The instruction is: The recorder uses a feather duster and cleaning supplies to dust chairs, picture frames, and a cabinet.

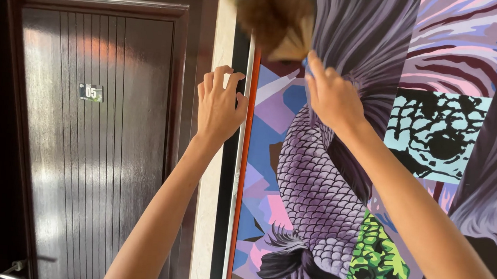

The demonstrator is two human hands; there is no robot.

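My right hand (pixel 330 95) is clamped on a brown feather duster (pixel 271 19), its head at twelve o'clock against the fish mural (pixel 338 192); my left hand (pixel 220 105), fingers loosely apart, presses the wall edge (pixel 209 201); a dark door (pixel 92 158) stands at nine o'clock.

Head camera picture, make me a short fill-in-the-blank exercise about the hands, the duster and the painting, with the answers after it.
1. The right hand holds a brown feather duster raised against the painting of a large ____.
2. The left hand rests on the painting's ____ edge.
3. The fish's head is painted bright ____.
4. The dark wooden door stands to the ____ of the painting.

Answers: fish; left; green; left
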